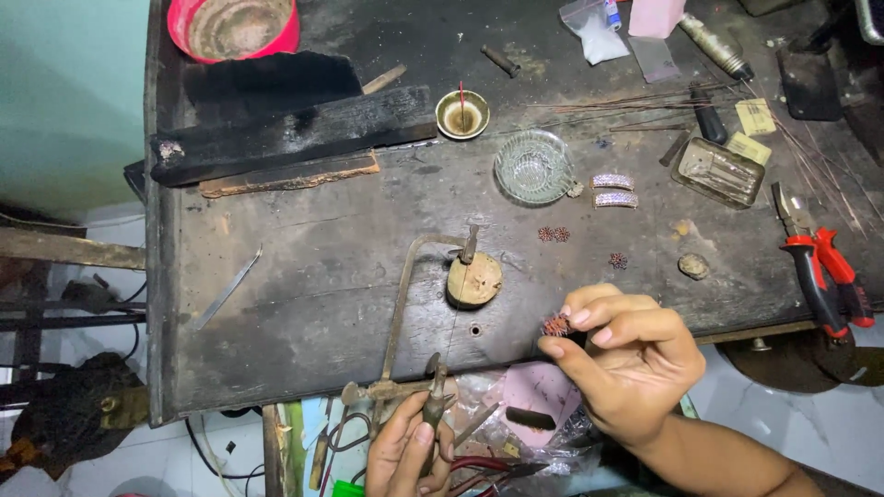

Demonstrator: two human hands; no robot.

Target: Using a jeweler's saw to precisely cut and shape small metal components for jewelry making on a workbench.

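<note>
From the head camera, looking down on your dark, worn workbench [304, 276], your right hand [626, 359] hovers over the near edge with thumb and fingertips pinched tight on a small reddish flower-shaped ornament [556, 324], held just above the wood. Your left hand [405, 451] sits lower, off the front of the bench, fingers wrapped closed around the handle of a jeweller's saw frame [405, 313]; the frame rises from your grip and arches over the bench, its far end meeting a small round wooden block [474, 279] that lies on the surface just left of the ornament. Three more small reddish ornaments rest on the bench beyond your right hand: a pair [553, 235] side by side, and a single one [618, 260] a little to their right. Farther back sit a clear glass dish [532, 166], two narrow sparkling strips [614, 190] just beside it, and a small brass bowl [462, 114] with a thin red stick standing in it. A rectangular glass tray [718, 172] lies toward the right, and red-handled pliers [824, 267] rest near the right edge, well apart from your hands. A red basin [235, 28] stands at the far left corner, with charred blocks [285, 133] lying in front of it and a thin metal blade [227, 288] on the left part of the bench.
</note>
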